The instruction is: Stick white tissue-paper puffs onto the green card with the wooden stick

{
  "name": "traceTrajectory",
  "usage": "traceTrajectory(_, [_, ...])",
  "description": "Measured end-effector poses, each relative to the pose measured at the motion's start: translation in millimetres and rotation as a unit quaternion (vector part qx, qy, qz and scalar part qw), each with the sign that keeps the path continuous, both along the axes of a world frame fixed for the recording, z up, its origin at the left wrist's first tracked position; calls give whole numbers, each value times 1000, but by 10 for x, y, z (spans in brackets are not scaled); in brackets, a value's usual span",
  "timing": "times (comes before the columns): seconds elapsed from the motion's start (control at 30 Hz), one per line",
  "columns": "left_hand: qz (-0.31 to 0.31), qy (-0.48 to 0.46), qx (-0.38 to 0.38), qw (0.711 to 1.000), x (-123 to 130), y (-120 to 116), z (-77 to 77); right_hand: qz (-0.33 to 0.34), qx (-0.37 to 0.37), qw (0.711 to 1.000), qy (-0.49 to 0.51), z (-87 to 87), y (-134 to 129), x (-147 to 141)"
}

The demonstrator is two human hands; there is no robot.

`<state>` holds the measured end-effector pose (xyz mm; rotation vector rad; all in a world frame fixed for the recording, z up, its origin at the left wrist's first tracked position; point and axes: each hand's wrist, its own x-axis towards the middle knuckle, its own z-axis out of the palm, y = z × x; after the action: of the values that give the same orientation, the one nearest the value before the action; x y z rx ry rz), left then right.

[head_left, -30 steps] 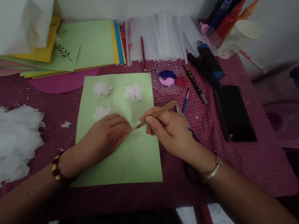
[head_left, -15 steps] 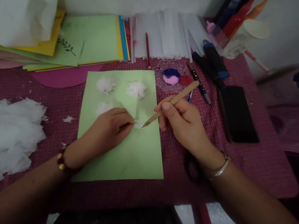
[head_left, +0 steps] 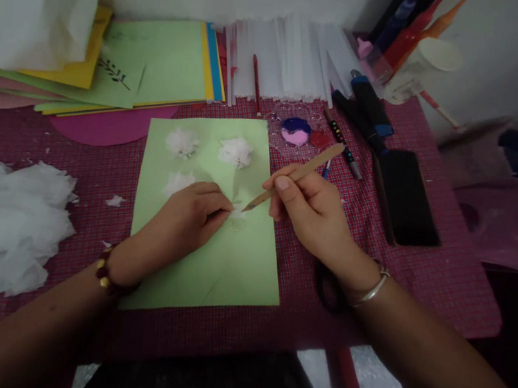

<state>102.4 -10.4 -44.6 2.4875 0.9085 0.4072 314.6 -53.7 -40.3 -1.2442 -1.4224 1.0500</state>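
Observation:
A light green sheet of paper (head_left: 208,271) lies on the table, bearing several fluffy white paper tufts; one tuft (head_left: 235,151) is near its top right. My left hand (head_left: 190,217) rests on the sheet, thumb and fingers pinched at the edge of a small white paper piece (head_left: 238,214). It partly covers another tuft (head_left: 179,182). Between thumb and fingers, my right hand (head_left: 312,212) grips a flat wooden stick (head_left: 315,163). The stick's narrow, pointed end slants down to the white piece, beside my left fingertips.
A heap of white paper pieces (head_left: 5,227) lies to the left. Coloured sheets (head_left: 163,56) and white strips (head_left: 279,57) are at the back. Paint blobs (head_left: 296,131), a marker (head_left: 344,143), a box cutter (head_left: 373,101) and a black phone-like slab (head_left: 409,197) sit to the right.
The stick's tip has shifted slightly left and up over the small white piece, with my right hand. My left hand stays pinched there. The whole view has shifted a little.

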Motion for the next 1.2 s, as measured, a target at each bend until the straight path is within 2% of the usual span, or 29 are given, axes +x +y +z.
traceTrajectory(0.2, [-7,-7,19,1000,-6,2,-26,17,50,988,-144,56,-39,-5])
traceTrajectory(0.3, [-7,-8,27,1000,-9,7,-38,28,67,982,-174,52,-40,-23])
traceTrajectory(0.53, [-7,0,28,1000,-5,6,-45,40,72,984,-158,31,-46,-42])
traceTrajectory(0.7, [44,-9,13,999,7,-14,-58,62,70,984,-150,30,-40,-63])
traceTrajectory(0.8, [20,1,11,1000,8,-4,-65,65,65,986,-140,41,-47,-58])
traceTrajectory(0.97, [-4,-5,12,1000,-13,18,-65,3,18,994,-105,71,-65,-19])
traceTrajectory(1.07, [-8,-14,0,1000,-19,16,-70,19,-7,996,-84,61,-58,-22])
traceTrajectory(1.2, [-12,-1,6,1000,23,0,-76,46,24,993,-102,38,-57,-47])
